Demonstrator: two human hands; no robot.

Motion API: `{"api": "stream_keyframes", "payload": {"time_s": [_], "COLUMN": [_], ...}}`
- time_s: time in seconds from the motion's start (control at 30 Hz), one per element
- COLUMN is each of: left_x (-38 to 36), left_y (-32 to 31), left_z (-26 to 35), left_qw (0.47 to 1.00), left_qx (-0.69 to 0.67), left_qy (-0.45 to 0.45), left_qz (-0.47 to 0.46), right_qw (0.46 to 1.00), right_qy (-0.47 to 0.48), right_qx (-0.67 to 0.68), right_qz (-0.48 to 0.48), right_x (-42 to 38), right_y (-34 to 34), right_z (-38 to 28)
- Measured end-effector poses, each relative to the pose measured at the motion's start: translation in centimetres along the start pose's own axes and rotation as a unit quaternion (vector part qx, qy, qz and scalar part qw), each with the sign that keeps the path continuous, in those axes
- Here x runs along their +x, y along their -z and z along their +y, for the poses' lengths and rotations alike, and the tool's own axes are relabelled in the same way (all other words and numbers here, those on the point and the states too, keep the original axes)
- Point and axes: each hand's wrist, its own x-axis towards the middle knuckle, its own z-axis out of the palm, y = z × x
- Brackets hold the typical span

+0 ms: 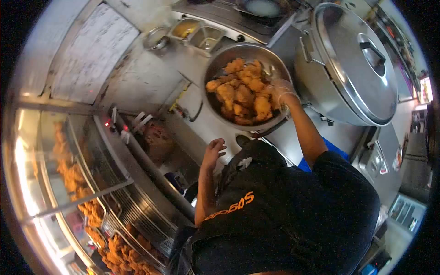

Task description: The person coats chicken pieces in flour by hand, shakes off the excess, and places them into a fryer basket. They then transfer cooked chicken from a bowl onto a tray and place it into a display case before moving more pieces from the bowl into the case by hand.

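A large metal bowl (211, 64) stands on the counter in front of me, holding a pile of fried chicken (243, 94) in golden-brown pieces. My right hand (279, 93), in a clear plastic glove, reaches inside the bowl's right rim and is against the chicken pieces at that side. Blur and the glove hide whether its fingers close on a piece. Below the bowl and to its left, my left hand (213, 152) hangs in the air with loosely bent fingers apart and nothing in it.
A big lidded pot (321, 68) stands close on the bowl's right. Small metal pans (206, 38) sit behind the bowl, near a stove (215, 16) with a pan on it. At left, a glass-fronted display case (119, 183) holds more fried chicken on racks.
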Motion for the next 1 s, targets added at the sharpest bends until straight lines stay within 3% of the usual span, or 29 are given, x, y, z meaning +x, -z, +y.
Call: {"api": "stream_keyframes", "payload": {"time_s": [0.1, 0.3, 0.47, 0.6, 0.77, 1.0], "left_x": [2.0, 3.5, 2.8, 3.8, 5.0, 3.9], "left_y": [-2.1, -5.4, -6.0, -5.2, -4.8, -5.4], "left_z": [1.5, 4.2, 6.1, 5.1, 3.3, 4.1], "left_qw": [0.997, 0.998, 0.999, 0.997, 0.998, 0.998], "left_qx": [0.042, 0.045, 0.031, 0.071, 0.035, 0.043], "left_qy": [0.0, 0.003, 0.007, 0.022, 0.034, 0.026], "left_qz": [-0.065, -0.039, -0.03, -0.021, -0.041, -0.032], "right_qw": [0.997, 0.99, 0.996, 0.986, 0.917, 0.846], "right_qy": [-0.038, -0.063, -0.049, -0.059, 0.017, 0.102], "right_qx": [-0.051, -0.127, -0.072, 0.048, -0.191, -0.308], "right_qz": [0.038, 0.024, 0.001, -0.147, -0.349, -0.423], "right_x": [1.1, 4.2, 3.4, 2.6, 1.3, 0.0], "right_y": [0.4, -0.3, 1.0, 4.6, 2.4, -3.2], "right_z": [1.1, 1.0, 1.6, 0.8, -1.4, -2.4]}}
